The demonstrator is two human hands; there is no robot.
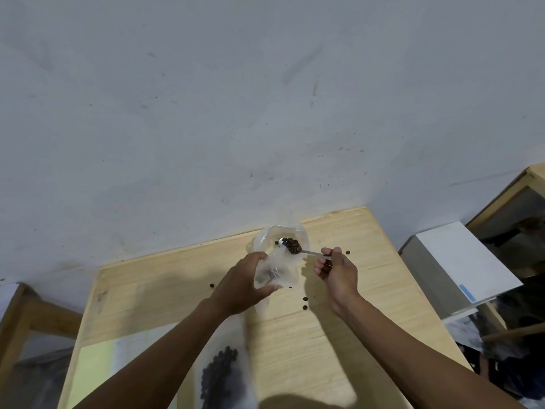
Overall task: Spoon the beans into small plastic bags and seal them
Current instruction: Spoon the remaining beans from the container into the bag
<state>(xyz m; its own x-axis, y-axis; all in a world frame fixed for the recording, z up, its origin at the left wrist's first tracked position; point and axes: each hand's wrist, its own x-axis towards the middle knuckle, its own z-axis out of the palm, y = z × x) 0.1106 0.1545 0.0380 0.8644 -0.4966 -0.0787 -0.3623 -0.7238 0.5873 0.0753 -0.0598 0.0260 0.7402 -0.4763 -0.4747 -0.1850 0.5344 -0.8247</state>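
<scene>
My left hand [246, 283] grips a small clear plastic bag [277, 262] and holds it upright over the wooden table [368, 305], its mouth open toward the wall. My right hand [336, 271] pinches the handle of a metal spoon [311, 253]. The spoon's bowl is heaped with dark beans [293, 246] and sits at the bag's open mouth. A larger clear bag with dark beans [219, 376] lies on the table near me, partly under my left forearm.
Several loose beans [305, 302] lie scattered on the table around the bag. A white box [460, 267] stands off the table's right edge, with a wooden shelf behind it. A wooden frame is at the left. A grey wall runs close behind the table.
</scene>
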